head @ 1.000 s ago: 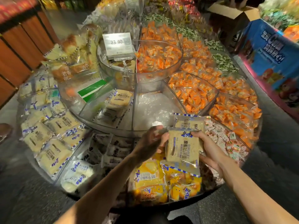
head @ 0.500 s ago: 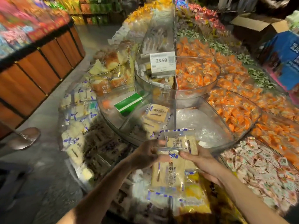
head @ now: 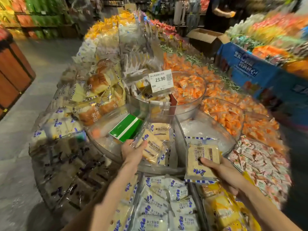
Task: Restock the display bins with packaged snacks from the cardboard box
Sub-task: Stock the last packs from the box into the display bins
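Note:
My left hand (head: pixel 132 151) holds a pale bread packet (head: pixel 152 147) with blue lettering over a clear wedge bin (head: pixel 173 135) in the middle tier of the round display. One more packet of the same kind (head: pixel 160 130) lies in that bin. My right hand (head: pixel 220 170) grips a second, similar packet (head: pixel 202 157) with a blue checked edge, held above the front rim of the neighbouring bin. An open cardboard box (head: pixel 207 39) stands far back on the right, away from both hands.
A price tag reading 23.90 (head: pixel 160 80) stands on the top bowl. Orange candies (head: pixel 223 112) fill bins to the right, white packets (head: pixel 160 205) the front bin. A green card (head: pixel 125 128) lies left of my hand. A person (head: pixel 220 12) stands at the back.
The hands have separated: before, both held the packets together as a stack. Now the left has carried one forward over the middle bin while the right keeps the other. The view tilted up.

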Motion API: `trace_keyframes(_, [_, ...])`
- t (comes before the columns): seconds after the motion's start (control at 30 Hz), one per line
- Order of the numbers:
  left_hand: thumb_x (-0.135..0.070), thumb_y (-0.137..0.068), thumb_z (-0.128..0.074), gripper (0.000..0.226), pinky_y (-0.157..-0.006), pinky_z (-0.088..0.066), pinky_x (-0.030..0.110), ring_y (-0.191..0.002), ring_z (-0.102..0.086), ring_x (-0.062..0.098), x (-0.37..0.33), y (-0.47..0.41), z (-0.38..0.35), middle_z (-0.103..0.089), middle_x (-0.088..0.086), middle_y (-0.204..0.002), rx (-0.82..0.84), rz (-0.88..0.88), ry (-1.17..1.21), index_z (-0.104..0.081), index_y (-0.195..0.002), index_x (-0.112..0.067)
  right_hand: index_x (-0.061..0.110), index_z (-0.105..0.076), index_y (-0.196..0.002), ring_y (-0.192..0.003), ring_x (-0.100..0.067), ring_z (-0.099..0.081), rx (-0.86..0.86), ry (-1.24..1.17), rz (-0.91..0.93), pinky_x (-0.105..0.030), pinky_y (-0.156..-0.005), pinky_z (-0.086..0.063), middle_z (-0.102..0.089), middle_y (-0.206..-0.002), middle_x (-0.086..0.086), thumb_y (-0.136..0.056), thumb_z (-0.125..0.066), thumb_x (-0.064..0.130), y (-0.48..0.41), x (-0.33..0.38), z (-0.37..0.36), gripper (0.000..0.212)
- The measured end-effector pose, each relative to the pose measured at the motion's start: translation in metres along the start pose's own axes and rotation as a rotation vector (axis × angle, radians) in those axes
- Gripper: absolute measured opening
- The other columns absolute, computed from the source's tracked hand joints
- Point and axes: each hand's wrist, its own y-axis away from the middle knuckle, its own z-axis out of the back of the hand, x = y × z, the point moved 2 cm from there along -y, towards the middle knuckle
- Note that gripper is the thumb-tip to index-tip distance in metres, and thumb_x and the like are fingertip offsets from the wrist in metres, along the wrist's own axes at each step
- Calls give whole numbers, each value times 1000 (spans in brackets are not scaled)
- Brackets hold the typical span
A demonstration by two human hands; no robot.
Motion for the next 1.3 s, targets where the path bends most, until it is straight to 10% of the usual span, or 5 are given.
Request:
trace_keyframes(0.43, [-34, -93, -67, 49, -90, -45, 39, -106, -55, 29, 19, -7, -31, -59, 17, -119, -142, -21, -298, -46, -122, 0, 18, -59, -124, -98, -19, -74, 29, 130, -42, -45, -101, -50, -77, -105, 0, -81, -75, 42, -3, 2, -22, 52])
trace_keyframes(0.8, [-24, -92, -63, 53, -92, -32, 38, -122, -40, 24, 11, -17, -35, -55, 6, -128, 120, -445, -1683, -42, -141, -20, 11, -56, -122, -94, -26, -75, 49, 76, -63, -39, -86, -57, -77, -103, -9, -82, -73, 29, -13, -1, -19, 47])
trace_keyframes(1.03, [-27, -103, -50, 65, -120, -15, 53, -151, -10, 23, 20, -25, -40, -11, -3, -165, 596, -585, -1475, -16, -157, -34, 11, -62, -118, -97, -27, -74, 44, 91, -64, -48, -99, -53, -77, -103, -9, -80, -73, 32, -18, 2, -15, 44])
trace_keyframes(1.17, [-21, -102, -50, 41, -119, -20, 50, -145, -26, 25, 16, -28, -40, -35, 4, -156, 545, -588, -1477, -48, -143, -24, 9, -59, -122, -95, -28, -74, 48, 74, -80, -43, -91, -57, -77, -104, -11, -77, -77, 30, -23, 4, -12, 53])
trace_keyframes(1.3, [-41, -99, -55, 41, -113, -38, 40, -124, -51, 11, -32, -5, -63, -55, -2, -141, 708, -399, -696, -56, -136, -24, 6, -58, -119, -91, -24, -75, 86, 89, -94, -24, -72, -58, -77, -101, -9, -80, -78, 14, -31, 12, -22, 45])
